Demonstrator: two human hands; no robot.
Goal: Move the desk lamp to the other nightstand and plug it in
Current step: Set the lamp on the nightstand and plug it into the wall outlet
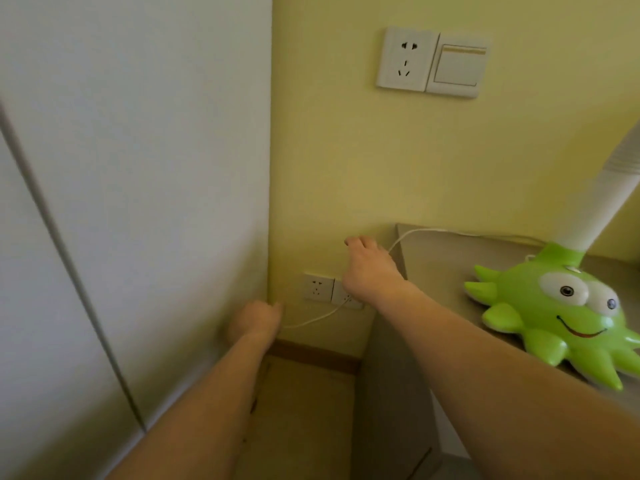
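2 bare forearms, no sleeves, left hand (258, 320) and right hand (369, 268) without rings.

home bedroom | nightstand (446, 271) | yellow wall (346, 150) | wall sockets (317, 286)

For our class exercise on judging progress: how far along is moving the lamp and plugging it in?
Done: the green lamp stands on the nightstand. In hand: the left hand has a closed grip on the white cord near the low wall sockets, while the right hand holds the cord higher up. Left: no plug is visibly seated; the right hand hides part of the second socket.
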